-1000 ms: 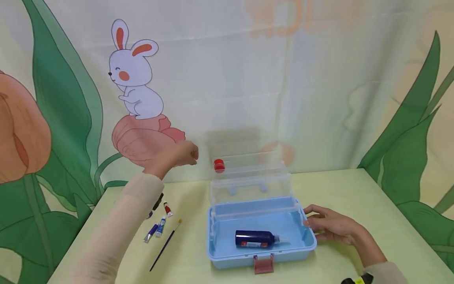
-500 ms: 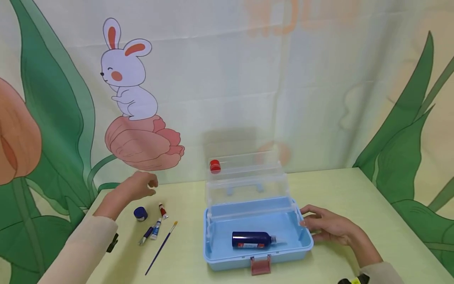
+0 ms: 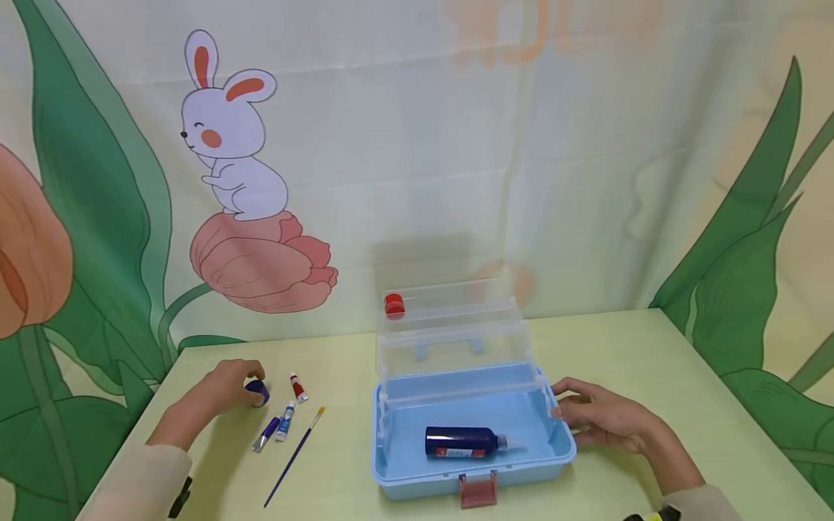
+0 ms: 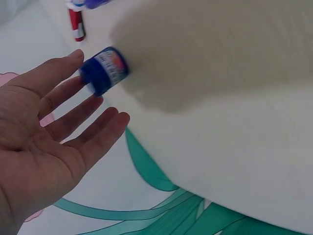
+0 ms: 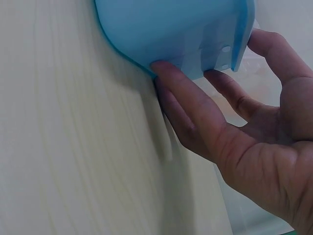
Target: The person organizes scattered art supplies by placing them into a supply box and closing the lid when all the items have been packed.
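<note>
A small blue paint jar [image 3: 258,392] stands at the table's left, between the thumb and fingers of my left hand [image 3: 226,385]. In the left wrist view, the thumb and fingertips lie on either side of the jar's dark blue lid [image 4: 93,76]; the other fingers are spread. My right hand [image 3: 609,416] rests against the right end of a light blue box [image 3: 397,485], its fingertips [image 5: 164,68] on the wall and rim. The box's transparent lid [image 3: 456,340] is raised. A dark blue bottle [image 3: 459,442] with a clear nozzle lies inside.
Near the left hand lie a red paint tube [image 3: 298,388], a blue tube [image 3: 284,422], a purple tube [image 3: 266,434] and a paintbrush [image 3: 293,459]. A red jar [image 3: 394,306] sits in the raised lid. A printed cloth [image 3: 423,145] hangs behind the table.
My left hand has moved from beside the raised lid, left and down to the blue paint jar. The right hand stays at the box's right end.
</note>
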`<state>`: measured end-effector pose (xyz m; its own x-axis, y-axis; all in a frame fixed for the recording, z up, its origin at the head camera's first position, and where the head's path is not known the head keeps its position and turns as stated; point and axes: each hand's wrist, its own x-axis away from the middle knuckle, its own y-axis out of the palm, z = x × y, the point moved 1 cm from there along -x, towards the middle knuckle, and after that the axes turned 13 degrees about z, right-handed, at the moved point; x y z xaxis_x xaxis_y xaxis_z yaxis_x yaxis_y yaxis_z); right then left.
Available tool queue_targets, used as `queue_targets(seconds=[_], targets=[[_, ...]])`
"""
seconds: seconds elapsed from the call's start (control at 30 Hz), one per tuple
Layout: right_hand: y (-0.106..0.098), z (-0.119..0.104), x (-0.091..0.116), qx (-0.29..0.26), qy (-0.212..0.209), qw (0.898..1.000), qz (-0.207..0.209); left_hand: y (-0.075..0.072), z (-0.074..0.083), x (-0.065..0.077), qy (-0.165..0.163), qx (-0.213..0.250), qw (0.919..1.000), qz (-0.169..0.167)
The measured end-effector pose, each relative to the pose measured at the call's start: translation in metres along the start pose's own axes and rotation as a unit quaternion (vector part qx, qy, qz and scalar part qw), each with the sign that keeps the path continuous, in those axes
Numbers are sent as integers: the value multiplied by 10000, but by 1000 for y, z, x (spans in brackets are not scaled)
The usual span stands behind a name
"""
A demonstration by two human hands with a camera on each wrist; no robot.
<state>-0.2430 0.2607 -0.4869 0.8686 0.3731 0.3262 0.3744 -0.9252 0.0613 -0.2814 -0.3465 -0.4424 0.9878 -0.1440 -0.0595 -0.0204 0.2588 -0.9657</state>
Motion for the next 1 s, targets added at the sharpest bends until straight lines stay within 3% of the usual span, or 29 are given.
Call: queue_targets(seconds=[0.2,0.53,1.0], targets=[[-1,0,1,16,-26,10000,61,14,-8,0,-95,196,9996,191],[-1,2,0,54,10,9998,184,22,0,-6,-424,234,9984,286],[-1,1,0,30,32,9998,188,8,6,-5,-117,242,9991,321]])
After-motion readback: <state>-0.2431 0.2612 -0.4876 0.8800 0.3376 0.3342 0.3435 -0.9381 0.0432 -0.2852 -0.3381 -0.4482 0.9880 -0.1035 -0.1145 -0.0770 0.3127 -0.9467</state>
